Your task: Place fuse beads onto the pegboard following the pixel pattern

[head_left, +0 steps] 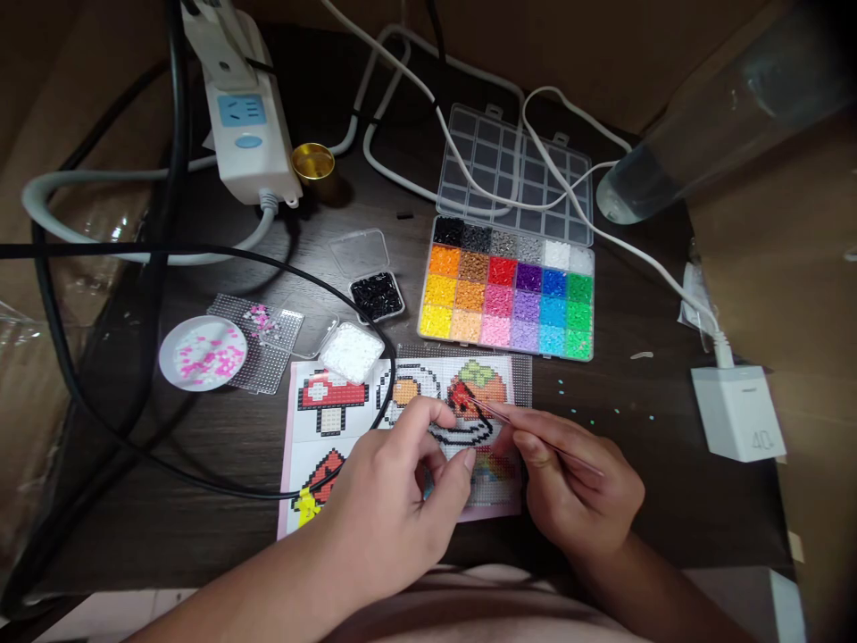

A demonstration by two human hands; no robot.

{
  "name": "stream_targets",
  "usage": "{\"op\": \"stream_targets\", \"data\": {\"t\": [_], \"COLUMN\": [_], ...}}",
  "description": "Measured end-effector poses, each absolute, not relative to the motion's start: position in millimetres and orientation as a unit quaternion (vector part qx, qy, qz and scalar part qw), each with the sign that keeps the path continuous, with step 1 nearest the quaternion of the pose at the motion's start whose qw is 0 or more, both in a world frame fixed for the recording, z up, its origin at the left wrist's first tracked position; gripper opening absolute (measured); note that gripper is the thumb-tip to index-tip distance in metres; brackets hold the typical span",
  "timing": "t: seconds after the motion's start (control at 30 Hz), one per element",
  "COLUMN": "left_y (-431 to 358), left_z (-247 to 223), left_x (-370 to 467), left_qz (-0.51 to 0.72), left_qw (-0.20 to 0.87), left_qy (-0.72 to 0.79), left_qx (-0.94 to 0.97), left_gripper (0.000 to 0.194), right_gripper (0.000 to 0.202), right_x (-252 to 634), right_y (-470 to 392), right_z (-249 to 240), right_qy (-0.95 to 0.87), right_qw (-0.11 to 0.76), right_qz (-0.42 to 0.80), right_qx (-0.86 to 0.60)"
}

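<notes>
The right hand [582,487] has its grip clamped on the tweezers [582,463], their tips over the board [523,375], which lies on the sheet [301,442] under both hands on the desk [669,295]; whether a bead sits between the tips is too small to tell. The left hand [395,491] curls over the board, thumb and index apart; whether it touches, I cannot tell. Setting beads looks to be the step, so a light pinch should serve best: squeezed hard, a bead may spring off, and a few loose beads [652,417] dot the desk. Lower each straight down, steady the board with the left fingers, and mind the black cable [100,251] crossing the sheet by that hand.
</notes>
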State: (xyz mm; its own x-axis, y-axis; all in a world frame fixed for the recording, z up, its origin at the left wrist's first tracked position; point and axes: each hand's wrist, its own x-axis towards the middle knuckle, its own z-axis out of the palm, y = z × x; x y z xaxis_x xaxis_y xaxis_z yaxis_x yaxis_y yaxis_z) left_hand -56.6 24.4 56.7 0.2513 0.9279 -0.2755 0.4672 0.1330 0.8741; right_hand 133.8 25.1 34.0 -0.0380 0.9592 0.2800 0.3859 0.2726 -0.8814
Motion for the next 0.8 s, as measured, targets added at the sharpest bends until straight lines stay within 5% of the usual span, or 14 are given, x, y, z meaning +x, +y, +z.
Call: {"op": "stream_targets", "data": {"t": [0.8], "left_y": [24.7], "left_z": [54.4], "left_x": [-57.1], "left_qz": [0.226], "left_qw": [0.511], "left_qy": [0.563], "left_qx": [0.609], "left_gripper": [0.016], "right_gripper": [0.042], "right_x": [131.6], "right_y": [27.6], "right_z": [33.0], "right_qy": [-0.650], "right_qw": [0.462], "right_qz": [0.345], "right_qx": [-0.495]}}
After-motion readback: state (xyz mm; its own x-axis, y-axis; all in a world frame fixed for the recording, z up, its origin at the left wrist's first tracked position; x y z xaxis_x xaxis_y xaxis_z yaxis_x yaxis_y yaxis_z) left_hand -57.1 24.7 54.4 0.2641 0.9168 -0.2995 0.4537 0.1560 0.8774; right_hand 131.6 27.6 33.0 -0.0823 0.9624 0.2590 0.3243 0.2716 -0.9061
